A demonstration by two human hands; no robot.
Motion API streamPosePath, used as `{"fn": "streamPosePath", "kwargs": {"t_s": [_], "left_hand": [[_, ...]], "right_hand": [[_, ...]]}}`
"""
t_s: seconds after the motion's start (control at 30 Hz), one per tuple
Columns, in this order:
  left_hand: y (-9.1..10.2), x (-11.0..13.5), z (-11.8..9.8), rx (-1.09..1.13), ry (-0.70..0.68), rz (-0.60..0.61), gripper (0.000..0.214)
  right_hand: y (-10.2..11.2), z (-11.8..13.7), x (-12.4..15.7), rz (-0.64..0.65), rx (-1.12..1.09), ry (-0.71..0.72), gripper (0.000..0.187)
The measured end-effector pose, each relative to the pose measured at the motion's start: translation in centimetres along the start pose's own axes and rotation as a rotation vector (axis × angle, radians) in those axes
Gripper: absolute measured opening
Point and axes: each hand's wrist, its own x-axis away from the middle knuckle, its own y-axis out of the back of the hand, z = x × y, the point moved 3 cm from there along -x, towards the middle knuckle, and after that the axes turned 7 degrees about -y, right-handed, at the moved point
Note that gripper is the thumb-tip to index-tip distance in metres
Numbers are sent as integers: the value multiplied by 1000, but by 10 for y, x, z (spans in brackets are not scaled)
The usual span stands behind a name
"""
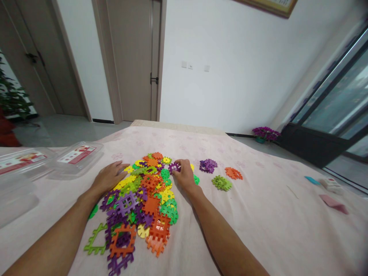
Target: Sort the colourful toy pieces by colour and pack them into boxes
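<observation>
Right hand (184, 176) pinches a purple piece (174, 167) beside a colourful pile (151, 205)

Nearest, on the pale pink cloth (247, 237), a light-green frame (96, 251) lies at the left of the pile, with an orange frame (113, 244) just to its right, on top of purple pieces. Further in, notched plastic squares and rounds in purple, orange, green and yellow overlap in a long heap between the two forearms.

On the right side of the cloth, well apart from the heap, lie a pink item (334, 203), a small white box (330, 185) and a blue item (312, 180).

The left hand (110, 176) reaches along the heap's left edge, its fingers stretched forward by yellow pieces; whether they grip one, I cannot tell. The right hand is at the heap's far right side, thumb and fingers narrowed on the purple piece.

To its right are three small groups: a green stack (222, 183), an orange stack (234, 173) to the right of that and slightly farther, and a purple stack (209, 165) farthest of the three.

On the far left of the cloth sit clear plastic containers (77, 157) with red-and-white labels. Beyond stand a closed door (130, 61) and a white wall (230, 92), with purple flowers (266, 133) on the floor at the far right.
</observation>
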Motion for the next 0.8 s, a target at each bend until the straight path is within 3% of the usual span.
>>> {"fn": "streamPosePath", "kwargs": {"t_s": [0.17,0.3,0.4,0.5,0.6,0.8], "left_hand": [[2,1,-2,0,1,-3,61],[3,1,-2,-1,3,-12,60],[3,1,-2,4,9,4,61],[4,1,-4,5,11,10,61],[6,2,-5,13,9,-3,60],[5,2,-4,7,13,9,61]], "right_hand": [[16,-5,-11,-99,-81,-29,21],[50,-23,-27,-311,-66,-148,23],[77,-41,-34,-437,41,-248,31],[90,-45,-33,-455,191,-279,36],[77,-32,-30,-283,147,-273,33],[16,24,-7,366,-37,-97,16]]}}
